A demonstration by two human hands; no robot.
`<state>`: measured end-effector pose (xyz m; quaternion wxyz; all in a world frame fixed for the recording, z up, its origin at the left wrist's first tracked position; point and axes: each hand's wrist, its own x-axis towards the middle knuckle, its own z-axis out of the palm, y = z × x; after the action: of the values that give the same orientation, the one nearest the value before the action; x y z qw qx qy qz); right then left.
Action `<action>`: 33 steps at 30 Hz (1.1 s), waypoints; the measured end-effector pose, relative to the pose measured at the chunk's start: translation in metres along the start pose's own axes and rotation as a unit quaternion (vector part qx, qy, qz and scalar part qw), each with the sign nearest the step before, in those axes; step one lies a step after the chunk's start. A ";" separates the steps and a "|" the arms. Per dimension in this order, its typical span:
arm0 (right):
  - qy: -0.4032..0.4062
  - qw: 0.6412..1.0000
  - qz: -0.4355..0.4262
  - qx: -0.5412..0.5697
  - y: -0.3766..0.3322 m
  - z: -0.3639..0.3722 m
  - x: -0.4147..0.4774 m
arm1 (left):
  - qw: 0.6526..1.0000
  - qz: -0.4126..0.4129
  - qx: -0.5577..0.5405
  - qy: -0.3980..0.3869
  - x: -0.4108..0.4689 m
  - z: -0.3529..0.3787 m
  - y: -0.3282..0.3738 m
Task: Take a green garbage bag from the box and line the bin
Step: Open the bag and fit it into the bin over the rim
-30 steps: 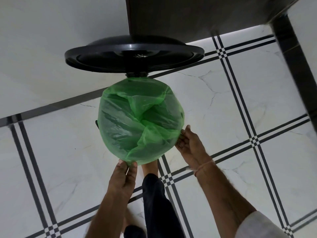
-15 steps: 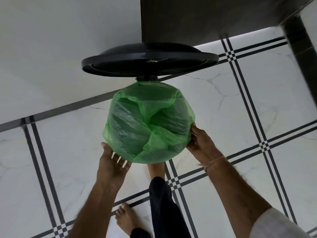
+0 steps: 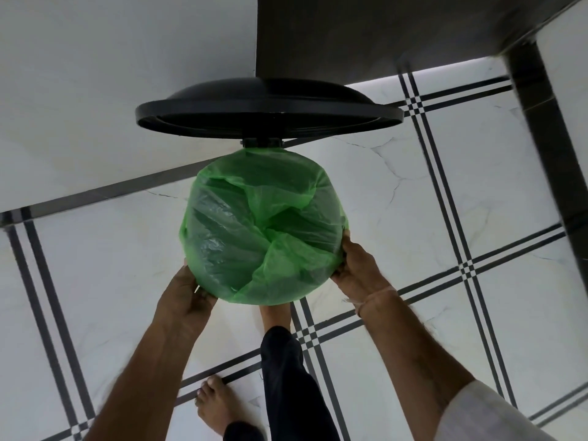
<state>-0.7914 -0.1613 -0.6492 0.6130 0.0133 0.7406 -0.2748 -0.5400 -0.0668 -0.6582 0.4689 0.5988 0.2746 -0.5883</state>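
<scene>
A translucent green garbage bag [image 3: 261,230] covers the round mouth of the bin, its edge folded down over the rim and its middle sagging in crumpled folds. The bin's body is hidden under the bag. Behind it the black round lid [image 3: 267,106] stands raised on its hinge [image 3: 261,143]. My left hand [image 3: 187,297] grips the bag's edge at the lower left of the rim. On the right side of the rim, my right hand [image 3: 356,268] presses and holds the bag.
The bin stands on a white marble floor [image 3: 429,218] with black line patterns, close to a white wall [image 3: 95,90]. A dark cabinet [image 3: 381,33] and a dark post [image 3: 547,154] rise behind and to the right. My bare foot [image 3: 216,405] and dark trouser leg [image 3: 286,377] are just below the bin.
My left hand has slid from the front of the rim round to its left side and closed on the bag's edge. My right hand stays on the right side.
</scene>
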 end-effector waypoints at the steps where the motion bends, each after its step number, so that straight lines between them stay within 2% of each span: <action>1: 0.008 1.000 -0.011 0.008 0.002 0.002 -0.003 | 1.000 0.015 -0.014 0.004 -0.002 0.000 0.000; 5: -0.033 0.999 -0.026 0.034 0.009 -0.001 -0.010 | 0.999 0.043 -0.009 -0.010 -0.012 0.005 0.002; 8: -0.046 0.997 -0.016 0.060 0.006 -0.001 -0.004 | 0.999 0.028 -0.005 0.014 -0.010 0.011 0.001; 10: 0.018 0.999 -0.035 0.012 0.004 0.004 -0.005 | 0.999 0.041 -0.007 0.035 -0.013 0.018 -0.003; 11: 0.073 0.993 -0.084 -0.039 0.004 0.006 -0.006 | 0.998 0.047 -0.003 0.044 -0.015 0.021 -0.004; 12: 0.147 0.967 -0.181 -0.106 0.005 0.006 -0.008 | 0.997 0.055 -0.002 0.051 -0.016 0.024 -0.006; 13: 0.201 0.907 -0.326 -0.177 0.006 0.007 -0.015 | 0.997 0.064 -0.005 0.053 -0.018 0.027 -0.007; 14: 0.182 0.832 -0.472 -0.229 0.007 0.013 -0.031 | 0.996 0.069 0.003 0.053 -0.021 0.029 -0.008; 15: 0.108 0.766 -0.574 -0.269 0.011 0.025 -0.042 | 0.996 0.072 0.018 0.053 -0.021 0.030 -0.008; 16: 0.018 0.723 -0.618 -0.307 0.016 0.042 -0.050 | 0.994 0.079 0.038 0.063 -0.020 0.029 -0.009; 17: -0.056 0.700 -0.619 -0.353 0.021 0.058 -0.049 | 0.992 0.089 0.057 0.074 -0.017 0.029 -0.010; 19: -0.139 0.691 -0.552 -0.445 0.031 0.089 -0.033 | 0.986 0.114 0.083 0.090 -0.015 0.029 -0.012; 22: -0.131 0.713 -0.362 -0.587 0.035 0.111 0.017 | 0.982 0.137 0.087 0.100 -0.016 0.032 -0.014; 24: -0.159 0.751 -0.272 -0.580 0.031 0.112 0.036 | 0.980 0.159 0.083 0.085 -0.016 0.033 -0.016; 26: -0.177 0.788 -0.243 -0.537 0.030 0.114 0.043 | 0.979 0.175 0.068 0.081 -0.014 0.033 -0.017; 29: -0.181 0.787 -0.230 -0.543 0.033 0.114 0.061 | 0.979 0.169 0.064 0.090 -0.009 0.031 -0.018; 33: -0.203 0.802 -0.170 -0.535 0.037 0.114 0.083 | 0.980 0.165 0.064 0.093 -0.004 0.027 -0.021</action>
<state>-0.6961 -0.2044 -0.7509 0.6027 -0.4991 0.6188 0.0688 -0.5718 -0.0814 -0.6561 0.4928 0.7167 0.1765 -0.4609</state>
